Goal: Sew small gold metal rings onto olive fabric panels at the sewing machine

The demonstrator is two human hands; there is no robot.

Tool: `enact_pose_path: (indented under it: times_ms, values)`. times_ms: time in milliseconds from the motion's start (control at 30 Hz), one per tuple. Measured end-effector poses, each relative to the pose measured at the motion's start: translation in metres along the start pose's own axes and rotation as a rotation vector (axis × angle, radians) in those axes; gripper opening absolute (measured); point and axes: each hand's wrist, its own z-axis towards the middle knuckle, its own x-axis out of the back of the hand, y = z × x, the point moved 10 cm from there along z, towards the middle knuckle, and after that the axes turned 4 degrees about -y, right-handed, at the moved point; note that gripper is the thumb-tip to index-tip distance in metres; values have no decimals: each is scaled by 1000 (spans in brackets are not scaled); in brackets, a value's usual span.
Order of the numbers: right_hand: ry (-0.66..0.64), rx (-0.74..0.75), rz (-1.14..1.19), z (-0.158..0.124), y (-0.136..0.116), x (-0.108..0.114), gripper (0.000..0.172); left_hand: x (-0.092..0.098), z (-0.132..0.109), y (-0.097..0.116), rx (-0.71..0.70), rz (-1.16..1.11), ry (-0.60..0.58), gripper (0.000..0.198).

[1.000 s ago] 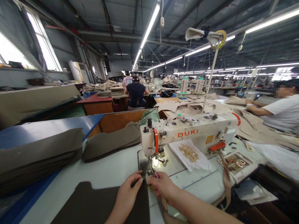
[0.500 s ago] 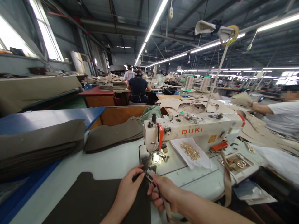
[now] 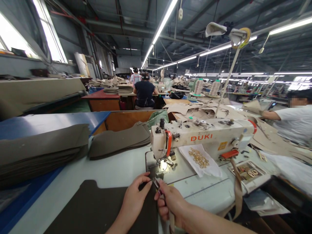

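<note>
In front of the sewing machine [image 3: 202, 138], a dark grey-brown panel [image 3: 102, 208] lies flat on the pale table. My left hand [image 3: 136, 195] rests over it, thumb and forefinger closed on its far edge close to the needle plate [image 3: 175, 169]. My right hand [image 3: 172, 201] is wrapped around small thread snips [image 3: 157, 185], whose blades point at my left fingertips. A beige strap [image 3: 172, 222] hangs below my right palm. What exactly lies between the blades is too small to make out.
Stacked dark panels [image 3: 44, 146] lie at left, with more panels [image 3: 119, 139] behind. Gold-coloured rings [image 3: 198, 157] sit on a white cloth by the machine. A tray [image 3: 251, 175] holds metal parts at right. One person [image 3: 292, 123] works at right; others sit ahead.
The snips and my right hand have shifted slightly, and the blades show more clearly. My left hand stays almost in place. The person at right has drawn an arm in slightly.
</note>
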Motion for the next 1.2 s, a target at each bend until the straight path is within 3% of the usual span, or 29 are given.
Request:
enact_pose_path:
  times_ms: [267,467,600,800,1200]
  values:
    - [25,-15,57,3,0,-2,48,-1,1,4,-44,47,-11,16]
    - [56,151,118,5,-25,6,47,3,0,5,-76,42,23,17]
    - [-50,65,43,0,-16,0,49,11,-2,5,-96,57,129,20]
    - [-103,-77,-24,-5,1,-3,53,2,1,-7,-1,-124,41,24]
    - [-69,-87,-87,-4,-5,-5,54,-2,1,-6,36,-177,-21,22]
